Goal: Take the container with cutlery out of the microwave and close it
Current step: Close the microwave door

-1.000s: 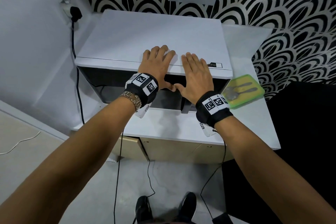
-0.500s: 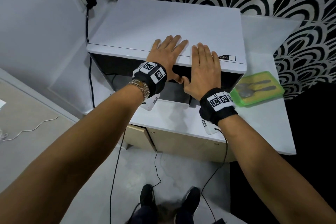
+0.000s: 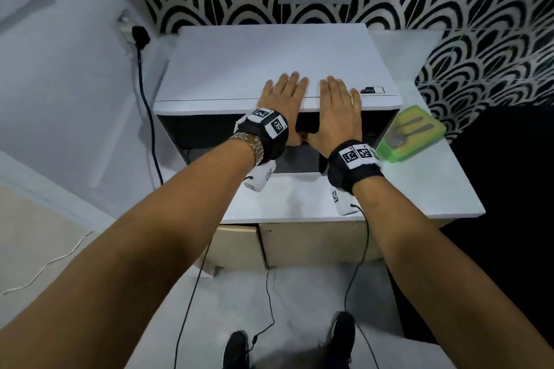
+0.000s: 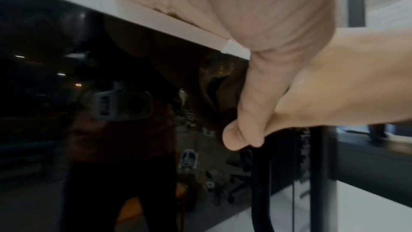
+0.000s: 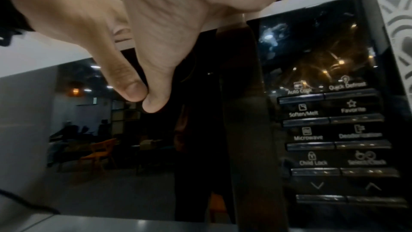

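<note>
Container (image 3: 409, 134) sits beside the microwave (image 3: 269, 69), whose top both flat hands (image 3: 311, 105) press.

Your way forward is blocked by the white box-shaped microwave (image 3: 269, 69), whose dark glass door (image 4: 89, 94) stands flush and shut. To its right, the green plastic container (image 3: 410, 135) takes up the white counter (image 3: 419, 189); bare counter lies in front, and the patterned wall (image 3: 479, 39) closes the back.
</note>
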Demonstrator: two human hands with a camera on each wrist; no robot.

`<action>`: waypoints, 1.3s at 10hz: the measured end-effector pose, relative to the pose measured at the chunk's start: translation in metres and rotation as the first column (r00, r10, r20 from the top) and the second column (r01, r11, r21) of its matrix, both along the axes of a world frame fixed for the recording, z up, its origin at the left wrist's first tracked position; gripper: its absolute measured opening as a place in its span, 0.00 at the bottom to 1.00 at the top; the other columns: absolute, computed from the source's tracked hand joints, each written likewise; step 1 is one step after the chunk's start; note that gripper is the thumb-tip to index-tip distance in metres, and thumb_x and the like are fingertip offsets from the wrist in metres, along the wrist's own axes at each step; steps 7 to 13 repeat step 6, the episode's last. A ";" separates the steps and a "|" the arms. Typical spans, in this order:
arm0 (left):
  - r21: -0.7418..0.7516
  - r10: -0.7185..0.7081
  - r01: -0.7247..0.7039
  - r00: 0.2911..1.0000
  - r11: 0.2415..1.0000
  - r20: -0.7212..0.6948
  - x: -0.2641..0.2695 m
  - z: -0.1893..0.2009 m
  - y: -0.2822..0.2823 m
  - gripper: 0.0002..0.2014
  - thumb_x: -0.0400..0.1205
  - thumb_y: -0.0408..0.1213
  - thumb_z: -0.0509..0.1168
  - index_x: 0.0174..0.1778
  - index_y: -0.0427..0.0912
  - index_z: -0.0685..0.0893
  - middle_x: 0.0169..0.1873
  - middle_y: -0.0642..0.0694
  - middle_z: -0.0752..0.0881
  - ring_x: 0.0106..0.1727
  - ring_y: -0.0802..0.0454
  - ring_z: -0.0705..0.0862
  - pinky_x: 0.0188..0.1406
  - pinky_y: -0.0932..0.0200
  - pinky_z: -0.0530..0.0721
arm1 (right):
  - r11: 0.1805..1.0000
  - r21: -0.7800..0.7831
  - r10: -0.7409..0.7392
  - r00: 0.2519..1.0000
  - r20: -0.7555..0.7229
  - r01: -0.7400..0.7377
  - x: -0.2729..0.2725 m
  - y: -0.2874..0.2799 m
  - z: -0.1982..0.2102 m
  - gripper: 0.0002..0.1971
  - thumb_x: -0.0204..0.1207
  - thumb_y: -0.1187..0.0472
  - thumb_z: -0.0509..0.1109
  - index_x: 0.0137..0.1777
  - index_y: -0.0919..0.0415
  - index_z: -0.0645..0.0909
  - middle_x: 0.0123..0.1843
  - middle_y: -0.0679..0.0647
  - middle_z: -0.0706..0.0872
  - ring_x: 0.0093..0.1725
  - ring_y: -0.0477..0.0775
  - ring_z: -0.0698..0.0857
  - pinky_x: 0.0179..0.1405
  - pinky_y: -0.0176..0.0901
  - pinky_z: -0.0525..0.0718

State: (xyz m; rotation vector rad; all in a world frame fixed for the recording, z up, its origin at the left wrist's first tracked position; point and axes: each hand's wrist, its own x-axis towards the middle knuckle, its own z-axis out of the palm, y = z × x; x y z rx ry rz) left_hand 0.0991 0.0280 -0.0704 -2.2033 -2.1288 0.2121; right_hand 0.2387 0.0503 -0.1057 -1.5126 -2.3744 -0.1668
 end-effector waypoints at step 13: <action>-0.092 -0.099 0.129 0.956 0.987 0.277 -0.034 0.032 -0.033 0.56 0.72 0.64 0.70 0.87 0.46 0.46 0.88 0.44 0.50 0.89 0.47 0.49 0.87 0.39 0.46 | 0.960 -0.273 -0.034 0.992 0.121 0.066 -0.008 -0.021 0.049 0.62 0.66 0.33 0.77 0.88 0.64 0.46 0.91 0.62 0.49 0.90 0.61 0.50 0.88 0.63 0.50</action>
